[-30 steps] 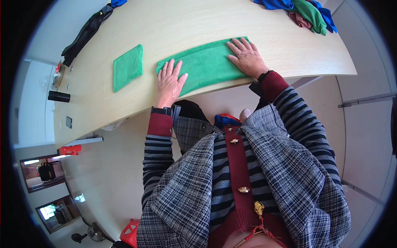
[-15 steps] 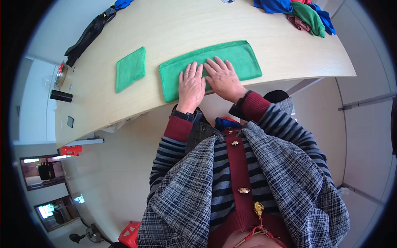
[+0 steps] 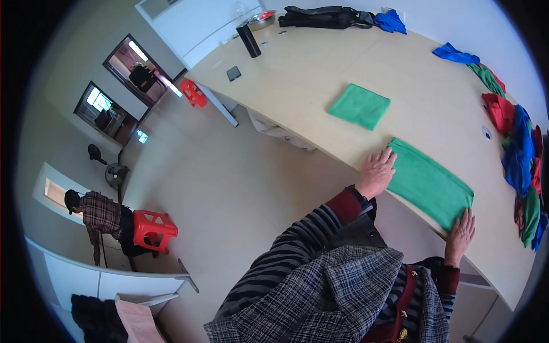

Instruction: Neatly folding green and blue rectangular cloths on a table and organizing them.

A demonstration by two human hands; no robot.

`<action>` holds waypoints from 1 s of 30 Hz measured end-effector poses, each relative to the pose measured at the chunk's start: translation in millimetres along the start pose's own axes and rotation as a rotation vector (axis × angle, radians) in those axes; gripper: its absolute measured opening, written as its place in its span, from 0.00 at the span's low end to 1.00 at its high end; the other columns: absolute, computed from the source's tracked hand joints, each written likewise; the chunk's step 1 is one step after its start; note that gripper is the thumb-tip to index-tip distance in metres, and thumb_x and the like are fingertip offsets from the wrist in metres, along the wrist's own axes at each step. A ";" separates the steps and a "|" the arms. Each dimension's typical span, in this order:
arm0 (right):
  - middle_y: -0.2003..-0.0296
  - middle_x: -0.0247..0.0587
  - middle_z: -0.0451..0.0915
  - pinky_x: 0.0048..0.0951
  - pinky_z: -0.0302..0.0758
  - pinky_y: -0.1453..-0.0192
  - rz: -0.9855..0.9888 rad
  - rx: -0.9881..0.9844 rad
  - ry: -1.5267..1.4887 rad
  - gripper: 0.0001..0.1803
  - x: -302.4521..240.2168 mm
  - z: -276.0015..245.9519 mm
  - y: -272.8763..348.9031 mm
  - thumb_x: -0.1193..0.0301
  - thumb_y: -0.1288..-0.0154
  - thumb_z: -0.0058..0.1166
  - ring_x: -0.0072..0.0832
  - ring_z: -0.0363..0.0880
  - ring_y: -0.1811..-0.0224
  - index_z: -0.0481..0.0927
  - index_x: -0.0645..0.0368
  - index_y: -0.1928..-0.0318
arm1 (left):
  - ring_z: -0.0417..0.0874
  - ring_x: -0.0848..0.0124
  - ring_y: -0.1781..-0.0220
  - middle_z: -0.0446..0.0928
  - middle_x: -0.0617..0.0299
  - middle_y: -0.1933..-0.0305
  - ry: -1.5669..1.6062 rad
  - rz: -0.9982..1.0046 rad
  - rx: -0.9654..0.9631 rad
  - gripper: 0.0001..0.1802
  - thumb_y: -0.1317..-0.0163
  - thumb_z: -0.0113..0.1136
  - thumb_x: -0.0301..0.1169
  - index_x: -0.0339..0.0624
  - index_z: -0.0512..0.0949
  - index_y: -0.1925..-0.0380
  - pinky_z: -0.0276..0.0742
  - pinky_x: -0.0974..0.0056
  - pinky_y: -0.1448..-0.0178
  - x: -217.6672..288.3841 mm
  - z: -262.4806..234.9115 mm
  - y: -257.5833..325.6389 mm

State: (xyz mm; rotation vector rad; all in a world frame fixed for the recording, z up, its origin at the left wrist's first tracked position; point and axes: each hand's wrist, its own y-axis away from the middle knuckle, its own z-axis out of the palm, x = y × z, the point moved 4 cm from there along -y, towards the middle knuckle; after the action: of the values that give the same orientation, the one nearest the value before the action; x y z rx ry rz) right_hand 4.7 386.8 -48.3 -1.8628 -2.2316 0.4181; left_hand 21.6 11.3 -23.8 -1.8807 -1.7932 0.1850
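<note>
A green cloth [image 3: 430,186], folded into a long strip, lies flat near the table's front edge. My left hand [image 3: 377,173] rests at its left end, palm down with the fingers stretched out over the cloth's edge. At the opposite end my right hand [image 3: 461,236] lies with straight fingers touching the near right corner. Neither hand grips anything. Farther back and to the left is a smaller folded green cloth [image 3: 359,107], apart from both hands.
Crumpled blue, red and green cloths [image 3: 517,151] lie along the table's far right. A black bag [image 3: 320,17], a black cylinder [image 3: 249,41] and a phone [image 3: 233,73] are toward the far left. Another person [image 3: 106,214] is by a red stool [image 3: 154,230] at left.
My hands have slid apart from the strip's middle to its two ends. The view has turned left, bringing the other person and more of the room into sight.
</note>
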 end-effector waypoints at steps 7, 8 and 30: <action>0.30 0.51 0.69 0.48 0.57 0.22 -0.053 0.137 -0.154 0.29 -23.6 -37.5 -5.9 0.77 0.31 0.46 0.49 0.61 0.24 0.67 0.58 0.29 | 0.79 0.49 0.50 0.79 0.45 0.56 -0.064 -0.205 -0.010 0.27 0.43 0.71 0.50 0.33 0.79 0.61 0.75 0.48 0.45 -1.9 -18.3 -21.7; 0.32 0.51 0.70 0.48 0.59 0.23 -0.118 0.172 -0.232 0.28 -49.7 -57.0 -13.1 0.77 0.32 0.49 0.51 0.63 0.26 0.69 0.59 0.31 | 0.83 0.46 0.55 0.81 0.43 0.60 -0.055 -0.263 -0.049 0.28 0.45 0.72 0.50 0.33 0.80 0.64 0.78 0.47 0.50 -7.4 -18.9 -26.9; 0.35 0.45 0.75 0.45 0.66 0.27 -0.178 0.005 -0.269 0.24 -3.0 -59.6 -53.9 0.64 0.30 0.52 0.43 0.70 0.31 0.75 0.56 0.35 | 0.77 0.56 0.41 0.78 0.51 0.46 0.127 0.371 -0.089 0.28 0.42 0.70 0.30 0.42 0.74 0.40 0.75 0.53 0.37 20.1 -13.6 -78.6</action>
State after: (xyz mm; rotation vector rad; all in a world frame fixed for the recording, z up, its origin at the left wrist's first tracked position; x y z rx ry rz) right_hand -24.7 380.1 26.2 -1.6708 -2.5390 0.6767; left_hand -39.9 25.2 29.0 -2.2239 -1.3785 0.1157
